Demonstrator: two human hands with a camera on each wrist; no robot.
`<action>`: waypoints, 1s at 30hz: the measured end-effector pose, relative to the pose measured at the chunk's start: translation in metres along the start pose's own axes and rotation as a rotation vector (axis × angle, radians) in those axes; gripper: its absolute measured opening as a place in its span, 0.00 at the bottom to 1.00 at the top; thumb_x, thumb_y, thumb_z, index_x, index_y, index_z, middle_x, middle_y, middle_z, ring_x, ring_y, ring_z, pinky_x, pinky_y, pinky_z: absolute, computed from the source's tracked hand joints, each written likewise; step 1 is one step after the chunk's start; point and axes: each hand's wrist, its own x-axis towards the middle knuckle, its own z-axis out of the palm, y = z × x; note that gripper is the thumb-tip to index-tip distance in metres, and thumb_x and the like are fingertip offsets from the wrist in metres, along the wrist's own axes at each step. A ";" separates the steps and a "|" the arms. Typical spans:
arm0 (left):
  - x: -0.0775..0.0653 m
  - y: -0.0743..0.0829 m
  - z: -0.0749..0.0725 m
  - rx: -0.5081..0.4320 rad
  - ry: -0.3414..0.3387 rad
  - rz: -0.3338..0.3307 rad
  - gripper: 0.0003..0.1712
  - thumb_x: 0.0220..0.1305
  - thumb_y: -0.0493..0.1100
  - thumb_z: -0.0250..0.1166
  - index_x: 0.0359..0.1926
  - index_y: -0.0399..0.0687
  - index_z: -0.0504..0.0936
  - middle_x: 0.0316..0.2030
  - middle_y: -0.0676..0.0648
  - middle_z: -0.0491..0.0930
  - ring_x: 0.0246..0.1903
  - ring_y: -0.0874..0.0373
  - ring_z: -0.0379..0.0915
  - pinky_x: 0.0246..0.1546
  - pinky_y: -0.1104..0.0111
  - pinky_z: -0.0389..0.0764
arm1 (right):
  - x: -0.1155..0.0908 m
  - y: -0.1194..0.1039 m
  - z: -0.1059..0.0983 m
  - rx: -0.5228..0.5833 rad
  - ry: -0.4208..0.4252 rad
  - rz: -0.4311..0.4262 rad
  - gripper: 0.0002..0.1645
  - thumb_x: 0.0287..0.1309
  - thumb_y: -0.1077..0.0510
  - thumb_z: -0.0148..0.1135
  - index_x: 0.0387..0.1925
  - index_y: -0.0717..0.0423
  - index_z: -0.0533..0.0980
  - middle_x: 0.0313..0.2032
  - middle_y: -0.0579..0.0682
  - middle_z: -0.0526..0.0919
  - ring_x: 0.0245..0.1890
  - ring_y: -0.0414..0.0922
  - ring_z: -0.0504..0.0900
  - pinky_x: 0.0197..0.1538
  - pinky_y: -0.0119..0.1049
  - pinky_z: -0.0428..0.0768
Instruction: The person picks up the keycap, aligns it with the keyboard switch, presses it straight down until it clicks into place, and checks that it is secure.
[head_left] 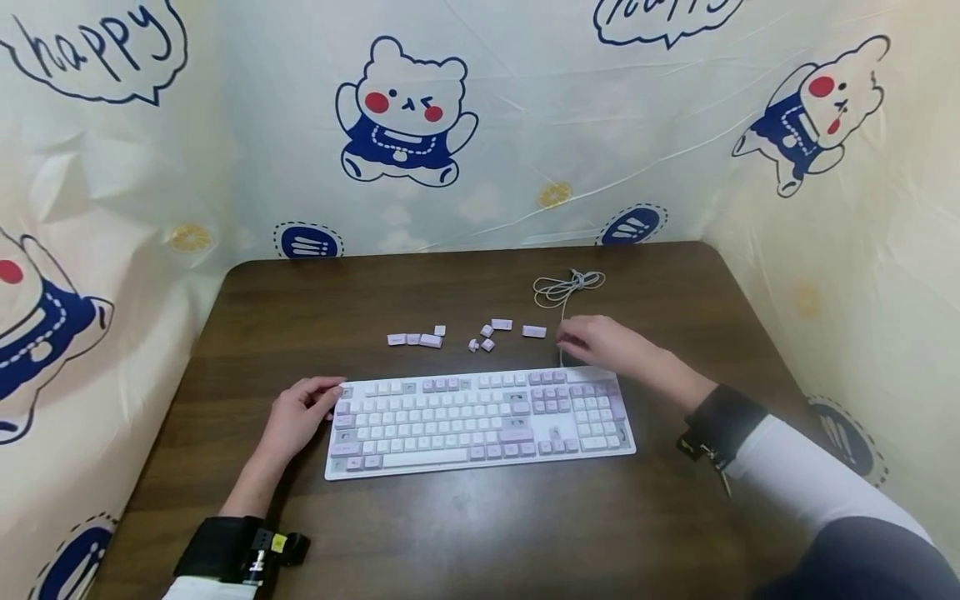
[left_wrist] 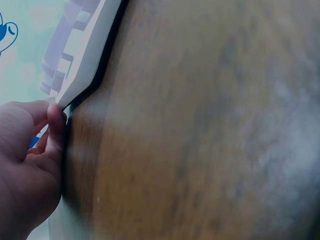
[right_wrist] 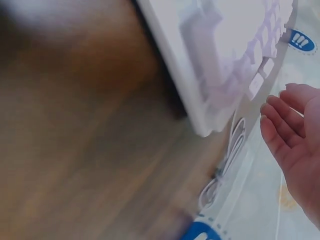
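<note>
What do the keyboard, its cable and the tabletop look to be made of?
Keyboard: likely plastic, smooth pale frame with slight sheen.
Cable: probably plastic- or rubber-sheathed, since it bends into smooth loops.
Tabletop: wood or wood-look laminate, brown grain under a soft reflection.

Head cam looks fwd/down; both wrist cams, close in, share kbd (head_left: 480, 423)

there is one rectangular white-and-lilac plastic keyboard (head_left: 450, 425), one thin pale coiled cable (head_left: 576, 282), and nine small loose white-and-lilac plastic keycaps (head_left: 431, 341) on one dark brown wooden tabletop (head_left: 465, 533). two black wrist straps (head_left: 726, 421) show. pale printed sheeting (head_left: 255, 125) bears three blue-shirted bears (head_left: 397, 148), two speech bubbles (head_left: 97, 54), four blue ovals (head_left: 308, 241), three orange slices (head_left: 191, 238).
</note>
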 end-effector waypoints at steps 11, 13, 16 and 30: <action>-0.001 0.003 -0.001 -0.004 0.008 0.001 0.22 0.80 0.51 0.59 0.64 0.45 0.82 0.50 0.40 0.79 0.43 0.49 0.72 0.40 0.64 0.74 | 0.062 -0.014 0.007 -0.217 -0.018 -0.131 0.05 0.68 0.61 0.67 0.44 0.56 0.81 0.36 0.49 0.80 0.35 0.45 0.79 0.43 0.42 0.81; -0.001 0.003 0.000 -0.004 0.011 0.000 0.22 0.79 0.51 0.59 0.64 0.45 0.82 0.49 0.40 0.79 0.42 0.49 0.72 0.40 0.65 0.74 | 0.073 -0.015 0.011 -0.266 -0.028 -0.157 0.04 0.69 0.61 0.67 0.44 0.56 0.81 0.37 0.50 0.80 0.36 0.46 0.79 0.44 0.43 0.81; -0.002 0.002 0.001 -0.008 0.012 -0.001 0.21 0.79 0.51 0.60 0.63 0.46 0.83 0.49 0.41 0.79 0.42 0.50 0.72 0.39 0.67 0.74 | 0.087 -0.017 0.017 -0.300 -0.058 -0.182 0.05 0.71 0.60 0.65 0.45 0.56 0.80 0.38 0.51 0.80 0.38 0.47 0.80 0.44 0.43 0.81; 0.000 -0.002 0.001 -0.015 0.024 0.011 0.20 0.78 0.50 0.61 0.62 0.46 0.84 0.46 0.42 0.79 0.40 0.51 0.73 0.38 0.68 0.75 | 0.112 -0.021 0.030 -0.315 -0.115 -0.198 0.09 0.72 0.60 0.63 0.50 0.58 0.79 0.42 0.53 0.82 0.41 0.48 0.80 0.46 0.43 0.82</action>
